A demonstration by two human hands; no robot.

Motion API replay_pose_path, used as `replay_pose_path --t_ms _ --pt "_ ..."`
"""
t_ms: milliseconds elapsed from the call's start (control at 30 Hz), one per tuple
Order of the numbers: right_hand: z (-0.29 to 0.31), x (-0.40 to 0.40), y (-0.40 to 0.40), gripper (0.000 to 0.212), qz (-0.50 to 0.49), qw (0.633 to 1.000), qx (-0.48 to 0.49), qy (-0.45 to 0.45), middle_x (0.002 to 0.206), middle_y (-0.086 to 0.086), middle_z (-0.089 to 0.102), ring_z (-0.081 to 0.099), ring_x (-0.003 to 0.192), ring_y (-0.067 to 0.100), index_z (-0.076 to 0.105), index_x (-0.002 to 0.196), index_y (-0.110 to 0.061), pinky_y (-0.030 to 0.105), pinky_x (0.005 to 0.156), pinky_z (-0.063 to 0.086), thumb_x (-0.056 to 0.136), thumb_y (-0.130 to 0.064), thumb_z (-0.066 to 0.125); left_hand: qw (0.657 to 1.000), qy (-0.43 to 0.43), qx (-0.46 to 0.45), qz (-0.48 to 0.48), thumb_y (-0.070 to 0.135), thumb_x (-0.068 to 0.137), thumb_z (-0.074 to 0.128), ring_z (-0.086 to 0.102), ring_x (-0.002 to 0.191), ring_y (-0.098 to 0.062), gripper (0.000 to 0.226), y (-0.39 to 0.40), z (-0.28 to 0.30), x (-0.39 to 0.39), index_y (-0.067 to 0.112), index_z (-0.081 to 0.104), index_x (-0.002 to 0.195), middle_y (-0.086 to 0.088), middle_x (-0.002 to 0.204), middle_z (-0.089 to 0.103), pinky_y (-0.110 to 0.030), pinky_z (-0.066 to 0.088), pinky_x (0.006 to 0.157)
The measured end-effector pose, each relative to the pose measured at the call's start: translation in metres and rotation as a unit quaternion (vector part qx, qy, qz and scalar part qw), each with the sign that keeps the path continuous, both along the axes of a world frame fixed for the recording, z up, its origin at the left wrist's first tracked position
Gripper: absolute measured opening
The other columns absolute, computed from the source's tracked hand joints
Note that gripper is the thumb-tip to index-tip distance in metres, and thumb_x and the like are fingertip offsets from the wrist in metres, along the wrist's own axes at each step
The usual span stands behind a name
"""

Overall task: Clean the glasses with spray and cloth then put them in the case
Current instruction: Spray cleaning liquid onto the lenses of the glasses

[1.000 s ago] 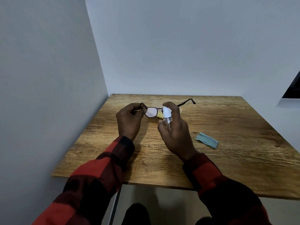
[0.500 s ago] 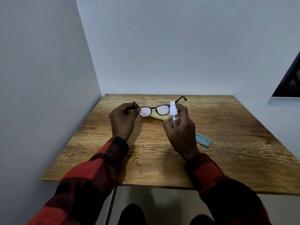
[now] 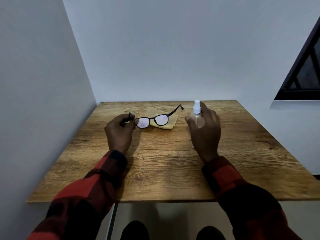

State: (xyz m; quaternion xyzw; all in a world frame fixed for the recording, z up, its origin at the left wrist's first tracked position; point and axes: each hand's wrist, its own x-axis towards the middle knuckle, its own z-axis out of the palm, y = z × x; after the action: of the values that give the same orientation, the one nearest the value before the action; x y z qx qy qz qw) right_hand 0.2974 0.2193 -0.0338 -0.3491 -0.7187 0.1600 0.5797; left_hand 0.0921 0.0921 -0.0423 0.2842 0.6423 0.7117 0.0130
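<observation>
Since the earlier frame, spray bottle [image 3: 197, 116], clasped in right hand [image 3: 205, 130], was carried rightward; glasses [image 3: 153, 119], pinched by left hand [image 3: 119, 131] above surface [image 3: 164, 170], are best kept level before wiping.

Dim, cool, even light. Soft shadows on table [image 3: 166, 170] beneath both sleeves. No glare. Focus sharp at table centre; wide-angle stretch bends walls beyond table edges; mild grain.
</observation>
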Motion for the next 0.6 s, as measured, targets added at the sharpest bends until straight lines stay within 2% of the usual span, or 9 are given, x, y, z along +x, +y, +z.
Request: replay_pose_path --t_ms 100,200,367,600 --pt "-0.001 0.003 0.022 0.059 -0.005 0.999 -0.035 -0.004 0.116 0.001 0.068 0.055 0.109 0.025 0.058 0.140 -0.018 0.026 0.082 0.033 0.085 -0.026 0.078 1.000 -0.001 -0.004 0.001 0.000 0.082 0.083 0.074 0.083 -0.017 0.017 -0.001 -0.003 -0.004 0.002 0.079 0.099 -0.009 0.091 0.077 -0.025 0.062 0.073" --pt "-0.003 0.006 0.040 0.057 -0.001 0.999 -0.053 -0.002 0.117 0.002 0.069 0.058 0.108 0.025 0.059 0.137 -0.016 0.030 0.083 0.041 0.084 -0.025 0.079 1.000 0.002 -0.012 0.005 0.002 0.081 0.084 0.074 0.078 -0.016 0.017 -0.002 -0.005 -0.007 0.004 0.080 0.097 -0.005 0.088 0.077 -0.027 0.062 0.074" --pt "-0.012 0.008 0.053 0.054 -0.013 0.998 -0.056 -0.014 0.117 0.007 0.070 0.062 0.108 0.028 0.061 0.132 -0.012 0.048 0.089 0.053 0.082 -0.020 0.081 0.999 0.020 -0.029 0.003 0.002 0.081 0.084 0.075 0.076 -0.019 0.014 -0.006 -0.008 -0.011 0.010 0.080 0.092 -0.004 0.086 0.078 -0.036 0.064 0.075" --pt "-0.018 0.009 0.059 0.058 -0.018 0.998 -0.054 -0.011 0.121 0.006 0.068 0.062 0.107 0.026 0.056 0.137 -0.014 0.052 0.086 0.055 0.084 -0.020 0.079 1.000 0.009 -0.025 0.001 0.000 0.080 0.084 0.072 0.072 -0.017 0.014 -0.005 -0.009 -0.015 0.009 0.079 0.090 -0.013 0.085 0.077 -0.037 0.063 0.074"
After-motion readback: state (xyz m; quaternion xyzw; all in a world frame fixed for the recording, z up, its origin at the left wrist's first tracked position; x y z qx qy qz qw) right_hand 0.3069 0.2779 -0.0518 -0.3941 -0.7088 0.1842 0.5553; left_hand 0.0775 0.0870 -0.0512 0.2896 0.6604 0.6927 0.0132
